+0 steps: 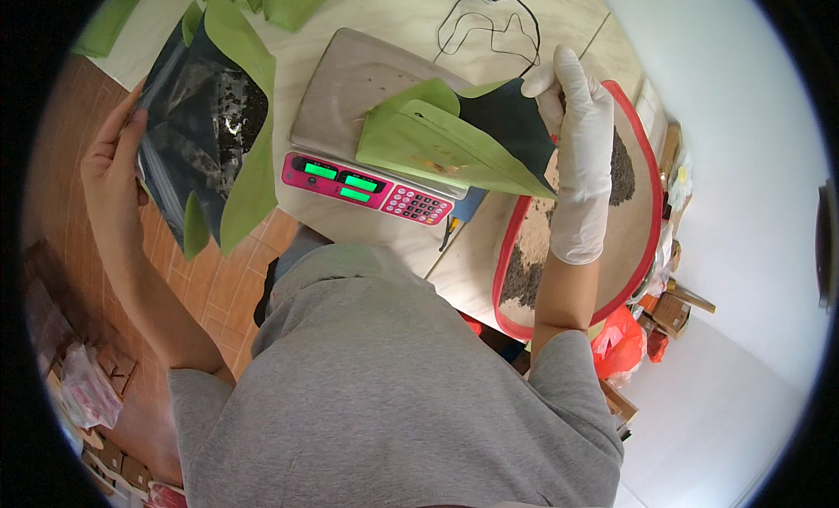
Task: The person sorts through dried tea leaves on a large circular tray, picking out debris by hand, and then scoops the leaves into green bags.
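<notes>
My bare left hand (pixel 115 163) grips the edge of a green pouch (pixel 252 45) on the left. That pouch has a dark side with a clear window, and dark loose bits show through it. My right hand (pixel 578 150), in a white glove, is closed on the dark edge of a second green pouch (pixel 419 145). This one lies tilted over the right part of a scale's metal plate (pixel 350 80). Below the plate, the scale's pink panel (pixel 301 183) has lit green displays and a keypad.
A red-rimmed tray (pixel 651 185) holding dark loose material lies under my right arm. More green pouches (pixel 288 1) are at the table's far left. A black cable (pixel 494 32) lies behind the scale. Boxes and a red plastic bag (pixel 619 342) stand at the right.
</notes>
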`<state>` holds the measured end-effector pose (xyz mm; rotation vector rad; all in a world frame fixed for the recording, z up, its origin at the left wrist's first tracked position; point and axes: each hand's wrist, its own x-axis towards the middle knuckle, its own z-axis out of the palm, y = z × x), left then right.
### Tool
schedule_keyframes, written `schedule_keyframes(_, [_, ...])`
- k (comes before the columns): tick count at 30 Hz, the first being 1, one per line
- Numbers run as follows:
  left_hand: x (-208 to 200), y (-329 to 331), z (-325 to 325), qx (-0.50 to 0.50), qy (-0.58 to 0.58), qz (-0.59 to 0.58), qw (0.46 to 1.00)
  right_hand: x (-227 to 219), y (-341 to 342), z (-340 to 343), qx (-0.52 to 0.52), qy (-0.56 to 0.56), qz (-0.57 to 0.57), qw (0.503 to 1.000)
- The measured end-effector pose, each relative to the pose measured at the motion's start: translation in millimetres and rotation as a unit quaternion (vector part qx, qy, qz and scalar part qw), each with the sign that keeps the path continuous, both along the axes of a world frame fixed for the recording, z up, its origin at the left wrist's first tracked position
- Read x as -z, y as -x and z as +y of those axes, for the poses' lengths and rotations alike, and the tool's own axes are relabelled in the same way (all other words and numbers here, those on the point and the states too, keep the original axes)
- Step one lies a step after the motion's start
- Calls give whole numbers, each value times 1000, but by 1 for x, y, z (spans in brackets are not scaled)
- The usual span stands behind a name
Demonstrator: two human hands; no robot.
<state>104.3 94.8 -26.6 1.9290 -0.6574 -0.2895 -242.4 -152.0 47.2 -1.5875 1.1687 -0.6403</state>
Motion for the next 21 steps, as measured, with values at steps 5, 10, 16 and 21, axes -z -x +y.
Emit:
schedule_keyframes(5, [-8, 1, 7, 1, -13, 13, 1000, 15, 13, 7, -93, 306, 116, 940])
schedule_keyframes(10, [-3, -14, 30, -16, -72, 59, 996, 26, 63, -9, -147, 244, 244, 927])
schedule_keyframes(16, [17, -23, 43, -15, -113, 58, 992, 22, 64, 17, -289, 32, 238, 927])
schedule_keyframes(21, [14, -20, 49, -43, -151, 47, 987, 39, 74, 24, -311, 292, 460, 779])
